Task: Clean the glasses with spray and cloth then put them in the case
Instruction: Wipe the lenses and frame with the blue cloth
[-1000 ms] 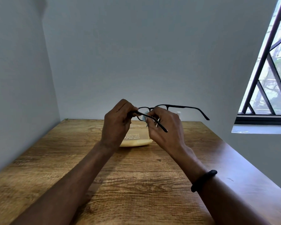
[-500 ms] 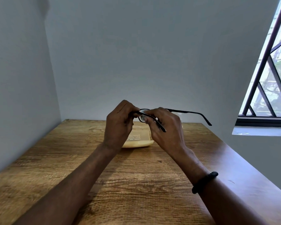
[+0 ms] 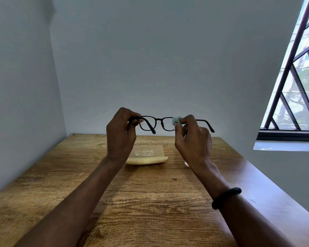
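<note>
Head view: the glasses (image 3: 158, 123) are being held up above the table (image 3: 150, 202) — one end of the frame is being gripped by the left hand (image 3: 120, 134), and a small blue cloth (image 3: 176, 122) is being pinched onto the other lens by the right hand (image 3: 193, 139). So wiping is probably being done right now. The case (image 3: 148, 155) is lying on the table underneath — packing is yet to be done.

Table (image 3: 150, 202): brown wood, in a corner.
Case (image 3: 148, 155): pale yellow, flat on the table.
White thing (image 3: 186, 164): small, right of the case, mostly hidden.
</note>
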